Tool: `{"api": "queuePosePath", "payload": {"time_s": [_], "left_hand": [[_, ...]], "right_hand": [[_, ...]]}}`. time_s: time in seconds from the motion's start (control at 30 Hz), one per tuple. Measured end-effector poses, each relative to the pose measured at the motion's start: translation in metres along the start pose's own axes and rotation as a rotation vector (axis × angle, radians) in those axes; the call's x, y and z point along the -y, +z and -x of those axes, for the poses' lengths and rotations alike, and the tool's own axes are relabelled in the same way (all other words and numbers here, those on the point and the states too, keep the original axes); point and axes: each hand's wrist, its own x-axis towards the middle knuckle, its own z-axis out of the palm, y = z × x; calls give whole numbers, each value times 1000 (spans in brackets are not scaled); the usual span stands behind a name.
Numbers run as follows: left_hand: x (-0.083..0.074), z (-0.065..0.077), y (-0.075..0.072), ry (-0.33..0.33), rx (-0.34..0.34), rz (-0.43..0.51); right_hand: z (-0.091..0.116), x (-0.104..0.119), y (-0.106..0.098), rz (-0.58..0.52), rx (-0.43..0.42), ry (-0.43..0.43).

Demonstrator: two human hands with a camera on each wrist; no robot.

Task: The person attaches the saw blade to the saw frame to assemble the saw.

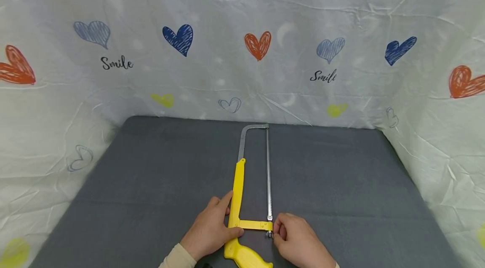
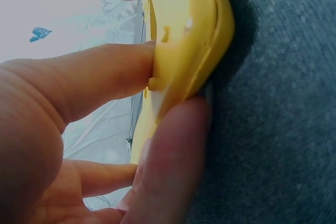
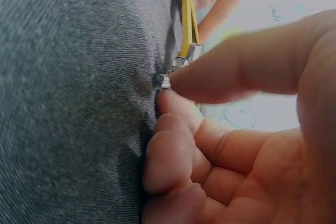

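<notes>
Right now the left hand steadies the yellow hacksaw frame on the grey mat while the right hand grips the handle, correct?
Not quite. The right hand pinches the small metal nut at the blade's near end, not the handle, as the right wrist view shows. The rest holds.

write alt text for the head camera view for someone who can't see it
Two hands work on a yellow hacksaw lying flat on a grey table: the left hand holds its frame near the handle, and the right hand pinches the small metal fitting at the blade's near end. A white heart-printed cloth surrounds the table.
</notes>
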Motion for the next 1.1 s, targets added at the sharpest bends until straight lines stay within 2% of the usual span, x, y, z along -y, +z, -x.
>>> {"api": "queuePosePath", "payload": {"time_s": [0.17,0.4,0.53,0.77,1.1], "left_hand": [[-1,0,0,10,8,6],[-2,0,-1,19,2,5],[-1,0,-1,22,1,9],[0,1,-1,27,3,14],[1,-1,1,14,-4,1]], "right_hand": [[1,4,0,-2,12,66],[-3,11,8,58,-62,126],[-4,12,9,69,-80,127],[-5,13,8,41,-57,128],[-4,9,8,22,-71,67]]}}
